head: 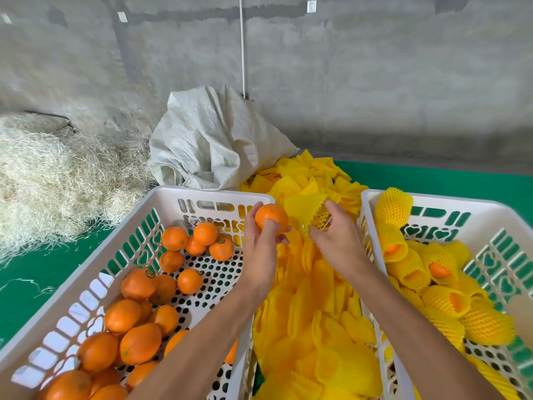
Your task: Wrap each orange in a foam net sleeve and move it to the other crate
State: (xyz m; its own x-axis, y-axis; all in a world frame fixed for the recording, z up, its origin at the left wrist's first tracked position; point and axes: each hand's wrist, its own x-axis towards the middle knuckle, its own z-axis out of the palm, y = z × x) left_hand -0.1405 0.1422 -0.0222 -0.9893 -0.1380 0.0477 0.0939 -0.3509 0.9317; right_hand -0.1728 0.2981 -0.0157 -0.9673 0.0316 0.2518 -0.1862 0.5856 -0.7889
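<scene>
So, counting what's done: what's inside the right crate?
The right crate holds oranges in yellow foam sleeves, piled up, some showing orange at the open ends. Any beneath the pile are hidden.

Bright, even, diffuse light; shadows soft. No glare. Wall [375, 82] at 12 o'clock slightly soft. Wide-angle bending toward edges, strongest at corners.

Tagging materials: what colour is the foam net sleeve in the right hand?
Yellow, with a mesh texture. The foam net sleeve shows best in the head view, pinched by the right hand.
</scene>
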